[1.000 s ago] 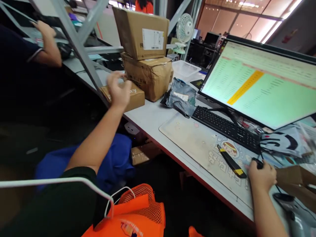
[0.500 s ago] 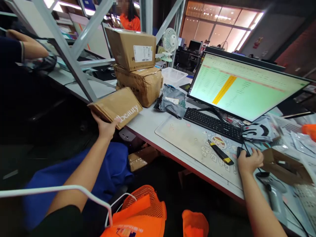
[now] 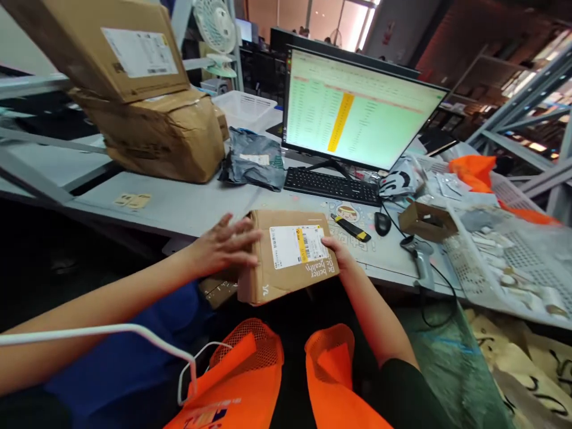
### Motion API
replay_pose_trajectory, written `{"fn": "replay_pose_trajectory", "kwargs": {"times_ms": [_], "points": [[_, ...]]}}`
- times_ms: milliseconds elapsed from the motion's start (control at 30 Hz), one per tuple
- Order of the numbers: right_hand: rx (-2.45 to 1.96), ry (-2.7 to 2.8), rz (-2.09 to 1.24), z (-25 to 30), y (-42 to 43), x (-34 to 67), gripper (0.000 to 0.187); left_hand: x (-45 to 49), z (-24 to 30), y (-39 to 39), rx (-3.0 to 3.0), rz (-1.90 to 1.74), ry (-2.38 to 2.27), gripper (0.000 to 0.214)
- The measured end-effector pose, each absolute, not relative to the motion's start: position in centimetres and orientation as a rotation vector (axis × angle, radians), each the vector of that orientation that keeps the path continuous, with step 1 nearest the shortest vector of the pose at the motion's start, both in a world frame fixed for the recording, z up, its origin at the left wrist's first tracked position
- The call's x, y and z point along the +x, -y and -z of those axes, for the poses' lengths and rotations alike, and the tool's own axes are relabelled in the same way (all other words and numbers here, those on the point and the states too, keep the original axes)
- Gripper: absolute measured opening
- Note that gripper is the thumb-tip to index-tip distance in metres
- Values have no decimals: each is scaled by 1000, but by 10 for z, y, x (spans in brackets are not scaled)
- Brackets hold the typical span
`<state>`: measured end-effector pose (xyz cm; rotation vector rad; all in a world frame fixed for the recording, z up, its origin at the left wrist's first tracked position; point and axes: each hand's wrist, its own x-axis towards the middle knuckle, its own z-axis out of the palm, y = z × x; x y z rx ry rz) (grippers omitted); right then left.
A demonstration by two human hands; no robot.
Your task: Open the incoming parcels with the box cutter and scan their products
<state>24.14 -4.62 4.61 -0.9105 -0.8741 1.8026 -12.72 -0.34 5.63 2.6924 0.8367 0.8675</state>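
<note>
A flat brown cardboard parcel [image 3: 286, 256] with a white shipping label sits tilted at the desk's near edge, in front of me. My left hand [image 3: 223, 244] lies against its left side, fingers stretched flat. My right hand [image 3: 336, 250] grips its right edge, fingers mostly hidden behind the box. A yellow-and-black box cutter [image 3: 353, 227] lies on the desk mat just beyond the parcel.
Two stacked cardboard boxes [image 3: 147, 101] stand at the left on the grey desk [image 3: 179, 202]. A grey poly bag [image 3: 254, 161], keyboard [image 3: 333, 185], monitor [image 3: 357, 107], mouse [image 3: 382, 223], barcode scanner [image 3: 420, 262], small open box [image 3: 424, 220] and white trays [image 3: 500, 262] fill the rest.
My left hand carried the parcel from the far left of the desk to the near edge in front of me. My right hand left the mouse and took the parcel's right side. The view swung right.
</note>
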Motion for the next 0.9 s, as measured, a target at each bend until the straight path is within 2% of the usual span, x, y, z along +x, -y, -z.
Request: {"fn": "replay_pose_trajectory", "kwargs": {"times_ms": [33, 133, 200, 300, 400, 467, 567, 600, 700, 800, 900], "points": [[-885, 841, -1756, -47, 52, 243, 59, -120, -61, 1, 2632, -1012, -936, 29], [-811, 741, -1475, -51, 69, 239, 68, -91, -69, 1, 2060, -1211, -1189, 74], [-805, 681, -1265, -52, 79, 227, 73, -68, -71, 10, 1659, -1097, -1096, 89], [-858, 701, -1099, -50, 88, 218, 79, -42, -71, 26, 1416, -938, -893, 103], [-1024, 1016, -960, -47, 97, 253, 73, -42, -77, 25, 1309, -944, -923, 98], [-1294, 1214, -632, -47, 108, 308, 70, -58, -87, 11, 1303, -1035, -988, 91], [-1959, 991, 4, -47, 127, 410, 81, -92, -108, -22, 1497, -1181, -1137, 90], [-2196, 882, 45, -47, 131, 442, 84, -101, -116, -34, 1592, -1198, -1214, 93], [-2648, 785, -168, -43, 133, 509, 82, -109, -136, -65, 1871, -1117, -1458, 103], [-2593, 803, -268, -39, 126, 528, 71, -97, -141, -80, 2063, -1040, -1521, 103], [-2308, 773, -294, -36, 127, 506, 62, -85, -132, -76, 2197, -1023, -1467, 97]]}}
